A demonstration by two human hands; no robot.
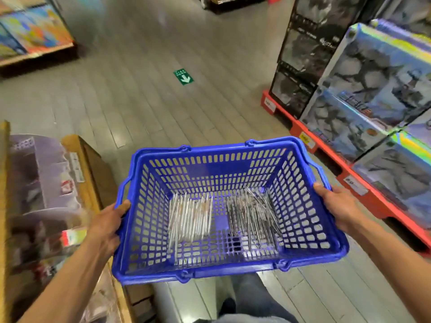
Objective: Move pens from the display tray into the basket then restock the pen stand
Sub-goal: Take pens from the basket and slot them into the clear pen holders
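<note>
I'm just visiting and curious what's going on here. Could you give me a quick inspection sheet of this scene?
Surface: grey plank floor with a green arrow sticker.
Job's things: blue basket carried in the air; white pens bundled left, dark pens right, on its bottom.
Clutter: nothing seen.
Hands: left hand grips the basket's left rim; right hand grips the right rim.
Cables: nothing seen.
Surroundings: boxed toys stacked on a red pallet at right; wooden display at left, blurred.
</note>
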